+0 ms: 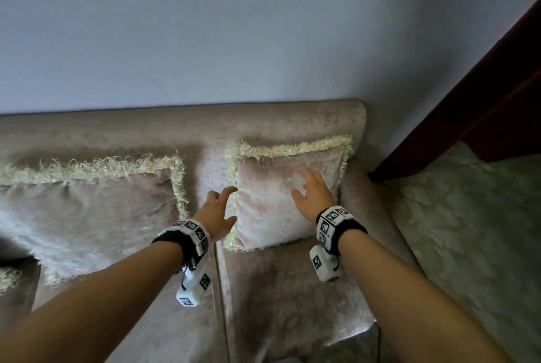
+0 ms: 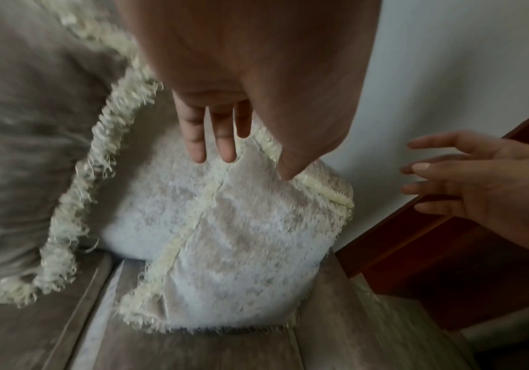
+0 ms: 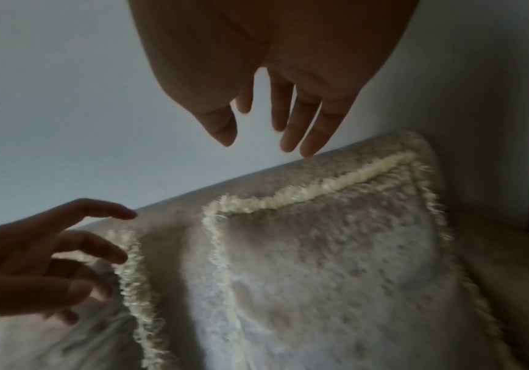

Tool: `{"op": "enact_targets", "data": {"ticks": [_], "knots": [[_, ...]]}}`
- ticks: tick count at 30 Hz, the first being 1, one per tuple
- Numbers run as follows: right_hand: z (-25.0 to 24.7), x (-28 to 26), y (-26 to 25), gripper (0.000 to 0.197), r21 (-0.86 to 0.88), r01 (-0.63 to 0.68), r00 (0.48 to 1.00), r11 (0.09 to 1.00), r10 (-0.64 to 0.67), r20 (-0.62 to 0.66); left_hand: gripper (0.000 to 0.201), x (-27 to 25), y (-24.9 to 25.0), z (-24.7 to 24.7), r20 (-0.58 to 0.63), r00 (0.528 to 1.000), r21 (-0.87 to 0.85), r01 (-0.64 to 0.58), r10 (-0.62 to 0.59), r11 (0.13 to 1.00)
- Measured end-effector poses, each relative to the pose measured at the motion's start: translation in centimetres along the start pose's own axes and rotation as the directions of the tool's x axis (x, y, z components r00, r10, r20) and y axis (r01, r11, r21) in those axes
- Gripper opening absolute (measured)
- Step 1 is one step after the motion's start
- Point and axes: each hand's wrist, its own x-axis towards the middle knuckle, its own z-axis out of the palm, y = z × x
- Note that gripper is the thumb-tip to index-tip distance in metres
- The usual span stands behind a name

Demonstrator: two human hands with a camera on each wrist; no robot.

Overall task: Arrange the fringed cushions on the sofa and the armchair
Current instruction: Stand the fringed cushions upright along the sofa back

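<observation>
Two beige cushions with cream fringe lean on the back of a beige sofa (image 1: pixel 292 289). The larger left cushion (image 1: pixel 87 210) lies tilted. The smaller right cushion (image 1: pixel 272 210) stands upright in the sofa's right corner. My left hand (image 1: pixel 227 204) is open with spread fingers at this cushion's left fringe (image 2: pixel 212 190); I cannot tell whether it touches. My right hand (image 1: pixel 304 184) is open in front of the cushion's face. In the right wrist view its fingers (image 3: pixel 307 130) hang in the air above the cushion (image 3: pixel 336 275), holding nothing.
A pale wall (image 1: pixel 263 40) rises behind the sofa back (image 1: pixel 175 125). Dark red-brown wood (image 1: pixel 497 93) stands at the right. A pale patterned surface (image 1: pixel 468 245) lies beside the sofa arm. A bit of another fringe (image 1: pixel 7 277) shows at the left edge.
</observation>
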Motion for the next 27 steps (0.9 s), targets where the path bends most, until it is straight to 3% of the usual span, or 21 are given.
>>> {"op": "enact_targets", "data": {"ticks": [7,13,15,20,24,27], "knots": [[-1.5,3.6,9.6,0.051,-0.046,-0.055,0.998,0.997,0.057,0.029,0.070,4.1,0.8,6.9,0.073,0.991,-0.045,0.117,-0.114,0.992],[-1.7,12.6,16.5,0.065,-0.264,0.084,0.981,0.961,-0.033,0.192,0.072,6.5,0.2,13.2,0.041,0.954,-0.125,0.298,-0.295,0.946],[-1.8,16.2,18.1,0.072,-0.362,0.169,0.970,0.917,-0.088,0.229,0.078,7.4,0.1,15.0,0.009,0.931,-0.139,0.363,-0.365,0.921],[-0.7,23.2,21.3,0.101,-0.614,0.389,0.917,0.687,-0.225,0.329,0.086,8.3,-2.2,19.8,0.003,0.886,-0.153,0.459,-0.464,0.875],[1.8,25.9,24.1,0.123,-0.633,0.454,0.885,0.628,-0.231,0.405,0.086,10.4,-6.0,22.6,-0.011,0.895,-0.122,0.441,-0.446,0.889],[4.0,26.4,25.9,0.123,-0.655,0.421,0.906,0.627,-0.254,0.339,0.091,12.7,-9.1,24.8,-0.081,0.907,-0.164,0.397,-0.413,0.903]]}}
